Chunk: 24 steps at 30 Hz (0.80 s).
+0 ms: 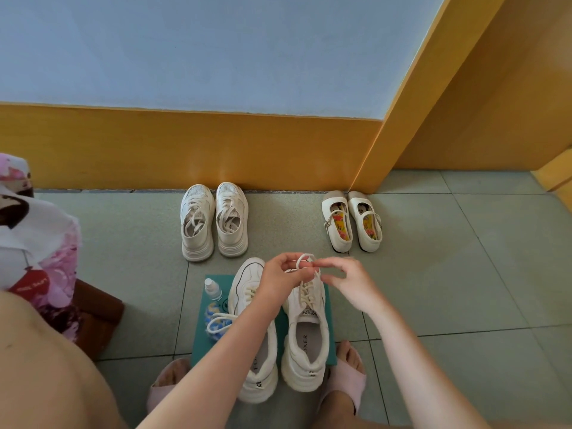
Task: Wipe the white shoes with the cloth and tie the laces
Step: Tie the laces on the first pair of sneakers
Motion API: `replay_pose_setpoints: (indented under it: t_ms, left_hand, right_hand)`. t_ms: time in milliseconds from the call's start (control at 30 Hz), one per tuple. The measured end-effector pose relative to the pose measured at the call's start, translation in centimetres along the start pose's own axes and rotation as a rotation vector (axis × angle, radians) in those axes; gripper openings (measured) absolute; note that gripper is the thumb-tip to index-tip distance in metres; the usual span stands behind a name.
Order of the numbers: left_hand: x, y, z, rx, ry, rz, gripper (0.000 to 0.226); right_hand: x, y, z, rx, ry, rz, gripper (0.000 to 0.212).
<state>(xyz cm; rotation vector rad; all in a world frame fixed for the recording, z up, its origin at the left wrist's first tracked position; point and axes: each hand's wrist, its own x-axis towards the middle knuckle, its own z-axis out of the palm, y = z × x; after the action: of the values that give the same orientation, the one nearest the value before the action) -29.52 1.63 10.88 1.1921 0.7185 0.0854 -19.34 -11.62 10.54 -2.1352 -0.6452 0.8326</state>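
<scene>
A grey-green tiled floor (464, 274) runs back to a pale blue wall with a yellow skirting band (185, 150), and a yellow door frame (387, 134) makes a corner on the right. The tiles to the right of the work are bare. The left side is hemmed in by a brown stool (99, 308) draped with patterned fabric (40, 243). A teal mat (198, 345) lies close in front of the person. On it the pair of white shoes (306, 345) stands side by side, toes toward the wall, between two feet in pink slippers (348, 379). Above the toe of the shoe on the right-hand side, the left hand (280, 283) pinches a raised loop of its lace (301, 260) between thumb and fingers. The right hand (353, 283) is just beside it, thumb and forefinger curled toward the lace. Its fingertips are blurred, so I cannot tell whether they grip it. The other shoe's lace trails loose over the blue and yellow cloth (213, 310) at the mat's left edge, where a small clear spray bottle (213, 289) stands upright. Against the skirting sit white sneakers (198, 224), and near the corner are cream strap shoes (337, 224) with flowered insoles.
</scene>
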Motion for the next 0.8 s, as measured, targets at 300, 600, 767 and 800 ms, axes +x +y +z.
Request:
replay_pose_setpoints:
  t_ms: [300, 600, 767, 800]
  left_hand:
    - [-0.3, 0.0, -0.6, -0.038, 0.049, 0.008, 0.029]
    - [-1.6, -1.6, -5.4, 0.217, 0.269, -0.005, 0.033]
    - [-1.8, -2.5, -5.4, 0.69, 0.324, 0.115, 0.058]
    - [-2.0, -2.3, -5.1, 0.771, 0.309, 0.184, 0.057]
  right_hand:
    - [-0.8, -0.1, -0.5, 0.082, -0.054, 0.021, 0.008]
    - [-3.1, 5.8, -3.8, -0.234, -0.185, 0.318, 0.013]
    - [-2.7, 5.1, -1.3, -0.119, -0.113, 0.215, 0.006]
    - [-2.5, 4.7, -0.8, -0.111, -0.108, 0.184, 0.007]
